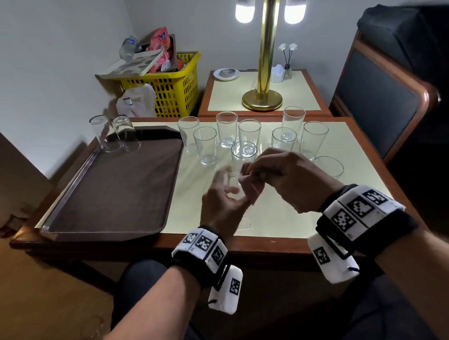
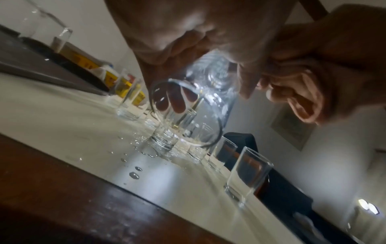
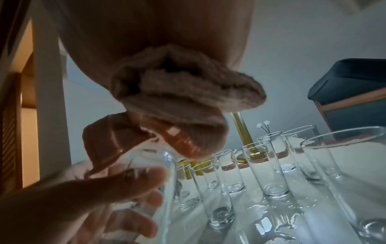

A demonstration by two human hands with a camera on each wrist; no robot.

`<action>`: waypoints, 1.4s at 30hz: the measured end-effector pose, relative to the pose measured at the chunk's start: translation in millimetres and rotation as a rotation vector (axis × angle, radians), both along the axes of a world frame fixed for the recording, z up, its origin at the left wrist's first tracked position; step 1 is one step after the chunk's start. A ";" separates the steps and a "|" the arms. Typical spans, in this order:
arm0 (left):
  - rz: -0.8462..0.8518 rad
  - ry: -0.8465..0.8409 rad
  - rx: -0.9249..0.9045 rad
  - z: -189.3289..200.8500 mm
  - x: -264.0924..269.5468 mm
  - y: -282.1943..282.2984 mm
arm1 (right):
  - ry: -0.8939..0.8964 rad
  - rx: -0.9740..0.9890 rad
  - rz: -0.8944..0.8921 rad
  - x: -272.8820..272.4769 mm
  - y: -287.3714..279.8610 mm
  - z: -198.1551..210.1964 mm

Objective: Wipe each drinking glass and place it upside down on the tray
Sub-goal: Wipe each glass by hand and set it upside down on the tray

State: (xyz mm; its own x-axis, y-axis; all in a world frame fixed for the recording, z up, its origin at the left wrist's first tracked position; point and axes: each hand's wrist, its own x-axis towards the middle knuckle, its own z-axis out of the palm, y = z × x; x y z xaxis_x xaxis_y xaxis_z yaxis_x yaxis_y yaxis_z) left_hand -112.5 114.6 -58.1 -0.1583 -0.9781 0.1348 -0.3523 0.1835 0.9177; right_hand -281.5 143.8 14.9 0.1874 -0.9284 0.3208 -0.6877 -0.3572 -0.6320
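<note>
Both hands are meeting above the table (image 1: 274,219) in the head view: the left hand (image 1: 224,199) is cupping a drinking glass (image 1: 235,187), fingers curled round it, while the right hand (image 1: 285,176) is pinching a cloth at its top. Two glasses (image 1: 114,133) are standing inverted on the brown tray (image 1: 113,193). Wristbands are showing only square coded patterns.

Left wrist view: fingers (image 2: 177,102) are showing through the tilted glass's (image 2: 188,112) wall, rim toward the camera.

Right wrist view: the bunched cloth (image 3: 177,102) is hanging from the closed right fingers, touching the glass (image 3: 152,165).

You've got clear smooth glass tumblers (image 1: 205,144) on a glossy cream tabletop (image 1: 274,214) w/ polished wood edge; water beads beside tumblers. Left of tumblers: matt brown plastic tray (image 1: 108,194). Cloth (image 3: 183,92) looks soft, ribbed. Behind tumblers: shiny brass lamp (image 1: 263,61).
</note>
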 end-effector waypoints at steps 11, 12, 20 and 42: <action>0.399 0.810 0.543 30.8 -0.1 -16.0 | -0.077 -0.359 -0.345 45.3 15.0 -36.6; 0.392 0.850 0.553 32.4 -2.6 -14.3 | -0.116 -0.354 -0.350 53.2 15.4 -38.2; 0.318 0.876 0.647 31.3 7.7 -18.7 | 0.163 -0.016 0.090 39.7 29.6 -46.7; -0.012 0.686 0.247 51.4 5.1 -3.9 | -0.877 0.612 0.272 37.8 9.3 -9.3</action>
State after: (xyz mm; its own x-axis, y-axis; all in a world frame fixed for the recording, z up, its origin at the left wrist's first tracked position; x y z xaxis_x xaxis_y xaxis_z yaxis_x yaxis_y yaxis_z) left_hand -107.4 110.7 -6.7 -0.1280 -0.9916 -0.0167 0.3182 -0.0570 0.9463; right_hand -243.7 153.1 5.6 0.3416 -0.9381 -0.0576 0.1400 0.1114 -0.9839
